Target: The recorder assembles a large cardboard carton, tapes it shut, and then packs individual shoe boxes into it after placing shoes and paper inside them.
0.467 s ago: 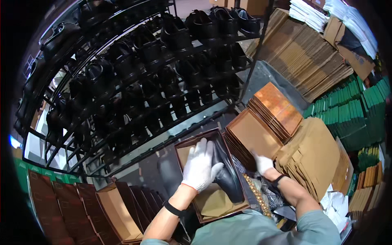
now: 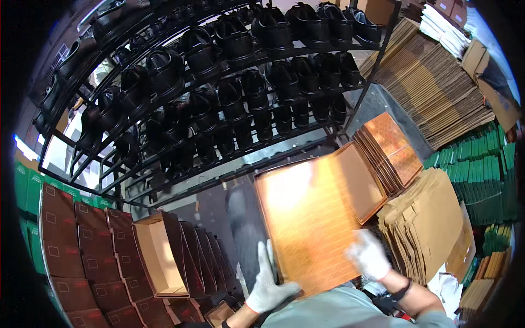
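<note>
Between the orange lid (image 2: 311, 235) and brown boxes (image 2: 189, 254), a gap; left hand (image 2: 266, 287) spread at the lid's near-left corner, right hand (image 2: 373, 258) blurred at right edge, grip unclear

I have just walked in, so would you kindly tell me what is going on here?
A person is handling an orange patterned box lid. The gloved left hand has its thumb over the lid's near left corner, fingers spread; the gloved right hand, blurred, is at its right edge, and contact there is unclear. Similar lids are stacked beyond to the right, with brown paper nearer, and rows of black shoes stand ahead.
</note>
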Motion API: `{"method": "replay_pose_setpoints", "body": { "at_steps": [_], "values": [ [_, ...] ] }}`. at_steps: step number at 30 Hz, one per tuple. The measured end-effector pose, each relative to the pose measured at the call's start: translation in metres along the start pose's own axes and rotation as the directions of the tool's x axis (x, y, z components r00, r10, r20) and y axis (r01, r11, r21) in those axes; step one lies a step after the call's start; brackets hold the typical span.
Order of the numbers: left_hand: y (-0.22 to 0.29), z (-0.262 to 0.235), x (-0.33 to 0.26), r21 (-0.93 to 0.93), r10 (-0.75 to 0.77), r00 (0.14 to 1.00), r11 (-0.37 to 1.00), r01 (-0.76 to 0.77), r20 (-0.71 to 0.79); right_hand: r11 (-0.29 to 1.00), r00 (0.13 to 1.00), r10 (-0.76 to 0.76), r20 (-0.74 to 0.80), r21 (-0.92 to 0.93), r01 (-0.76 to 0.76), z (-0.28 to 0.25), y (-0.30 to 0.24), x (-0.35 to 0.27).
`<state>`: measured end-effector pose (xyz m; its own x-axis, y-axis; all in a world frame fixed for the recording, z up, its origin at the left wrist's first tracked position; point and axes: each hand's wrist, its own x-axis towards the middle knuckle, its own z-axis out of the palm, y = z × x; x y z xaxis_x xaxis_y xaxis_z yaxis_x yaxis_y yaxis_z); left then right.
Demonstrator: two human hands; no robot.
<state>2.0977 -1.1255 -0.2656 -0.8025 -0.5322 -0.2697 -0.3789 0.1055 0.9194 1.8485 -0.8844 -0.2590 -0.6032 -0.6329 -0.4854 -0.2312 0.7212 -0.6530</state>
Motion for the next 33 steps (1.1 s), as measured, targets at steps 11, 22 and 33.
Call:
{"method": "replay_pose_setpoints", "body": {
  "at_steps": [11, 22, 33],
  "values": [
    [-0.009, -0.057, 0.164, -0.850, 0.230, 0.971, 0.521, -0.075, 0.056, 0.709, 0.779, -0.586, -0.221, 0.325, 0.626, -0.008, -0.118, 0.154],
    [-0.024, -0.120, 0.149, 0.405, 0.323, 0.780, 0.909, -0.099, -0.536, 0.907, 0.803, -0.397, -0.444, -0.059, 0.416, -0.033, -0.043, 0.096],
    [-0.089, -0.174, 0.000, 0.586, 0.448, 0.422, 0.756, 0.292, -0.788, 0.794, 0.765, 0.215, -0.607, -0.348, -0.499, -0.156, 0.178, -0.055]
  ]
}}
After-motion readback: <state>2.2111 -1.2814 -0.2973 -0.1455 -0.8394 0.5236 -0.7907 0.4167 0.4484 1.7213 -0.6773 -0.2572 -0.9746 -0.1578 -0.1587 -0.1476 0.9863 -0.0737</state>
